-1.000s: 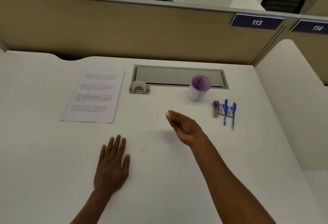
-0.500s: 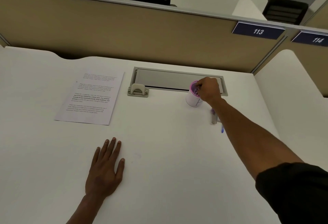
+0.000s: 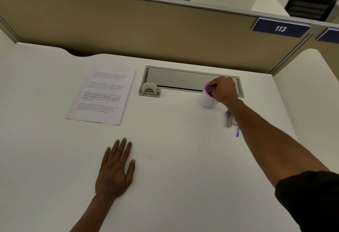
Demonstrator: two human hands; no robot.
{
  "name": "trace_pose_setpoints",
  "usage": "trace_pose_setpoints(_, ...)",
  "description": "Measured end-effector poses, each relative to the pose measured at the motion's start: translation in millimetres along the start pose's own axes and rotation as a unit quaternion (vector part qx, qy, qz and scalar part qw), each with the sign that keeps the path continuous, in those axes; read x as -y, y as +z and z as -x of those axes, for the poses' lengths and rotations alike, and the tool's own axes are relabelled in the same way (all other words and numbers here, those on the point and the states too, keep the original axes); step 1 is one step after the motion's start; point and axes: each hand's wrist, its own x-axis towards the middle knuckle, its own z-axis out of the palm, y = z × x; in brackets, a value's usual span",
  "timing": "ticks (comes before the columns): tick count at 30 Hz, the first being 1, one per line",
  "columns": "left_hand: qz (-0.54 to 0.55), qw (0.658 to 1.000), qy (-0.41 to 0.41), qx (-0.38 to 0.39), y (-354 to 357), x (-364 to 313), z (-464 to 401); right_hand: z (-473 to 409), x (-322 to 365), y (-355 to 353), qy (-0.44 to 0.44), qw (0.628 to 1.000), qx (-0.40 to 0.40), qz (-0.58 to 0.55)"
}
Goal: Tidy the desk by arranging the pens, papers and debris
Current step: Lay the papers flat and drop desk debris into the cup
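Observation:
A printed sheet of paper [image 3: 102,96] lies flat at the left rear of the white desk [image 3: 183,158]. A white cup with a pink rim [image 3: 205,101] stands at the right rear. My right hand [image 3: 224,90] hovers over the cup's mouth with bunched fingers pointing down into it; whether they hold anything is hidden. Under that forearm lie a purple-capped grey tube [image 3: 228,119] and a blue pen [image 3: 238,132], mostly covered. My left hand [image 3: 115,171] rests flat on the desk, fingers spread, holding nothing.
A grey cable hatch [image 3: 179,79] with a beige latch [image 3: 149,90] is set into the desk behind the cup. A tan partition [image 3: 128,26] with a sign "113" [image 3: 280,28] closes the back. A white side panel [image 3: 311,94] stands on the right.
My right hand, which pinched a small white bit over mid-desk a second ago, reached to the cup and has stayed over its mouth. The left hand stayed flat.

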Motion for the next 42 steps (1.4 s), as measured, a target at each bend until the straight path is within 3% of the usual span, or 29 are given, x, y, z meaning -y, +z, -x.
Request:
trace_pose_setpoints(8, 0.002, 1.000, -0.002, -0.003, -3, -4, 0, 8, -3, 1, 0.051, 0.978, -0.172, -0.105)
trace_pose_setpoints(18, -0.004, 1.000, -0.007, 0.003, -4, -4, 0, 13, -7, 5, 0.054, 0.980, -0.180, -0.069)
trace_pose_setpoints(23, 0.000, 1.000, -0.005, -0.001, -4, -4, 0, 27, 13, 4, 0.048, 0.971, -0.179, -0.149)
trace_pose_setpoints(25, 0.003, 1.000, -0.006, -0.001, -4, -5, 0, 50, 35, 19, 0.011, 0.963, -0.146, -0.226)
trace_pose_setpoints(27, 0.002, 1.000, -0.006, -0.001, -4, -5, 0, 81, 65, 46, -0.015, 0.951, -0.032, -0.308)
trace_pose_setpoints(30, 0.010, 1.000, -0.018, -0.019, -6, -5, 1, 131, 109, 93, -0.068, 0.947, 0.092, -0.300)
trace_pose_setpoints(33, -0.001, 0.998, -0.051, -0.044, -6, -5, 3, 164, 141, 123, -0.129, 0.951, 0.089, -0.266)
trace_pose_setpoints(37, -0.003, 0.997, -0.081, -0.017, -3, -4, 3, 188, 159, 143, -0.183, 0.968, 0.091, -0.146)
trace_pose_setpoints(42, -0.010, 0.997, -0.079, -0.013, -1, -2, 1, 219, 163, 151, -0.282, 0.951, 0.082, -0.096)
